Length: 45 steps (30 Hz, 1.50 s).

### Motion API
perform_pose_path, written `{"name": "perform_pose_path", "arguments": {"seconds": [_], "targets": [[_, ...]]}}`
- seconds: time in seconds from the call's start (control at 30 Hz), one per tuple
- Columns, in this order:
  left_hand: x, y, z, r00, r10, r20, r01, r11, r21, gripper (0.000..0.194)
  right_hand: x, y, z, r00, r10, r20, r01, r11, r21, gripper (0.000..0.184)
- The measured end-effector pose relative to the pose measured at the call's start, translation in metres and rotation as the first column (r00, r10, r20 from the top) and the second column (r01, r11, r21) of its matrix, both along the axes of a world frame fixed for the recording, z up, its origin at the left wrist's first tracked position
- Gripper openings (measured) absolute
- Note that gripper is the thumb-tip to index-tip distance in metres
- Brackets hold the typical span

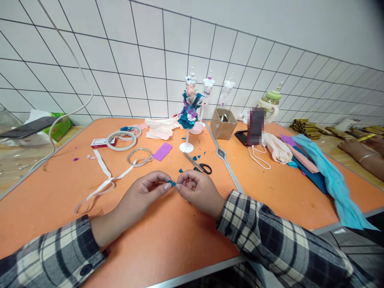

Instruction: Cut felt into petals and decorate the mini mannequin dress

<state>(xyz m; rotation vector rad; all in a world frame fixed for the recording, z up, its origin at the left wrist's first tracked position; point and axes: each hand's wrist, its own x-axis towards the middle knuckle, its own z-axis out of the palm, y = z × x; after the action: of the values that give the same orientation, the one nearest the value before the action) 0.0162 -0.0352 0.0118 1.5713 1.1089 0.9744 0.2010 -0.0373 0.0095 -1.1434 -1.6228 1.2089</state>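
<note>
A small scrap of blue crepe paper [172, 183] is pinched between the fingertips of both hands, above the orange table. My left hand [150, 188] grips its left end, and my right hand [199, 191] closes on its right end. Just beyond them lie scissors [198, 164] with black handles, among several blue paper bits [195, 157]. Behind these stands a small white dress form [191, 108] on a round base, dressed in ruffled blue, purple and peach paper. A purple paper rectangle [162, 151] lies flat to its left.
Tape rolls [121, 141] and a loose white strip [105, 182] lie left. Two bare dress forms [208, 86] stand behind a cardboard box [223, 124]. Rightward are a phone on a stand [255, 126], a bottle [271, 102], colored crepe sheets [324, 168] and another person's hand [354, 150].
</note>
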Motion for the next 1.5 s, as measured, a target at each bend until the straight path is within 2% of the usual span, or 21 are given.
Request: {"name": "perform_pose_path", "arguments": {"seconds": [0.17, 0.33, 0.43, 0.57, 0.67, 0.73, 0.87, 1.0, 1.13, 1.27, 1.37, 1.5], "targets": [[0.0007, 0.0004, 0.0011, 1.0, -0.025, 0.01, 0.025, 0.999, -0.025, 0.019, 0.0015, 0.0, -0.0023, 1.0, 0.02, 0.013, -0.019, 0.999, -0.032, 0.005], [0.002, 0.0012, 0.0026, 0.998, -0.058, 0.017, 0.059, 0.997, -0.05, 0.02, 0.005, 0.0011, -0.0022, 0.997, -0.052, 0.056, 0.041, 0.982, 0.182, 0.01], [0.0021, 0.0016, 0.0017, 0.998, -0.06, 0.007, 0.06, 0.996, -0.059, 0.021, 0.0055, 0.0025, -0.003, 0.994, -0.062, 0.092, 0.039, 0.97, 0.239, 0.005], [0.0022, 0.002, 0.0001, 0.998, -0.065, 0.0, 0.065, 0.995, -0.071, 0.026, 0.0051, 0.0035, -0.0041, 0.99, -0.059, 0.127, 0.031, 0.976, 0.214, 0.004], [0.0019, 0.0018, 0.0008, 0.996, -0.081, 0.029, 0.083, 0.994, -0.074, 0.046, 0.0047, 0.0034, -0.0037, 0.993, -0.035, 0.113, 0.018, 0.988, 0.152, 0.004], [0.0009, 0.0014, 0.0017, 0.995, -0.07, 0.069, 0.075, 0.995, -0.062, 0.051, 0.0049, 0.0038, -0.0029, 0.996, -0.03, 0.08, 0.022, 0.995, 0.1, 0.005], [-0.0009, 0.0012, 0.0023, 0.994, -0.048, 0.101, 0.053, 0.998, -0.041, 0.041, 0.0059, 0.0058, -0.0009, 0.998, -0.056, 0.023, 0.055, 0.998, 0.019, 0.007], [0.001, 0.0022, 0.0016, 0.996, -0.088, 0.031, 0.09, 0.992, -0.086, 0.024, 0.0056, 0.0069, -0.0018, 0.999, -0.034, -0.016, 0.034, 0.999, -0.004, 0.01], [0.0015, 0.0029, 0.0006, 0.998, -0.055, -0.043, 0.053, 0.997, -0.062, 0.023, 0.0052, 0.0064, -0.0041, 1.0, 0.025, -0.008, -0.026, 0.999, -0.021, 0.009], [-0.0012, 0.0022, 0.0007, 0.996, -0.054, -0.074, 0.05, 0.997, -0.065, 0.024, 0.0071, 0.0057, -0.003, 0.994, 0.038, 0.104, -0.043, 0.998, 0.051, 0.006], [-0.0024, 0.0019, 0.0006, 0.996, -0.049, -0.08, 0.044, 0.997, -0.066, 0.025, 0.0084, 0.0051, -0.0019, 0.997, -0.01, 0.083, 0.002, 0.995, 0.096, 0.014], [-0.0019, 0.0023, -0.0005, 0.995, -0.067, -0.077, 0.063, 0.996, -0.065, 0.025, 0.008, 0.0046, -0.0025, 0.994, -0.018, 0.109, 0.002, 0.989, 0.151, 0.01]]}}
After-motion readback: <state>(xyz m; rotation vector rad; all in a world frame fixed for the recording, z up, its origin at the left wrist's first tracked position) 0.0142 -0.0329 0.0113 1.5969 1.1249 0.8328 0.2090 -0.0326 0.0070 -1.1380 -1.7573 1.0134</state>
